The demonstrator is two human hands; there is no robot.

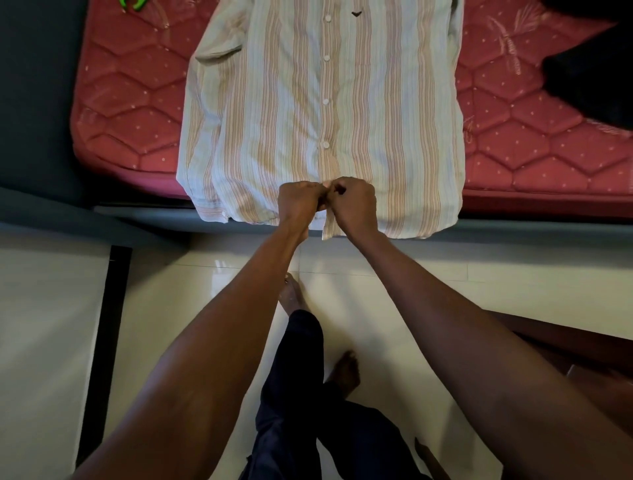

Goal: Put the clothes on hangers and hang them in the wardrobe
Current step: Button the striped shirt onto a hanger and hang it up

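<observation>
1. Striped shirt point(322, 113) is lying flat, front up, on the red mattress point(513, 137), hem hanging over the near edge toward the person
2. Four white buttons are showing fastened up the front placket; collar end is running out of view at the top
3. Left hand point(298, 202) and right hand point(352, 205) are meeting at the bottom of the placket, knuckles touching, fingers of both curled in and pinching the cloth at the lowest button; the button itself is hidden under the fingers
4. Judgement: lowest button is being worked; cannot tell whether fastening or undoing
5. To do it well: one hand should be keeping the buttonhole edge taut while the other is tilting the button edgewise through the slit, with both plackets lined up so the hem ends meet evenly
6. Green object point(132, 4) at the top left edge could be a hanger, too cropped to tell
7. Dark garment point(589, 68) is lying on the mattress, right, apart from the shirt
8. Wardrobe not in view; hanging step not yet begun
</observation>
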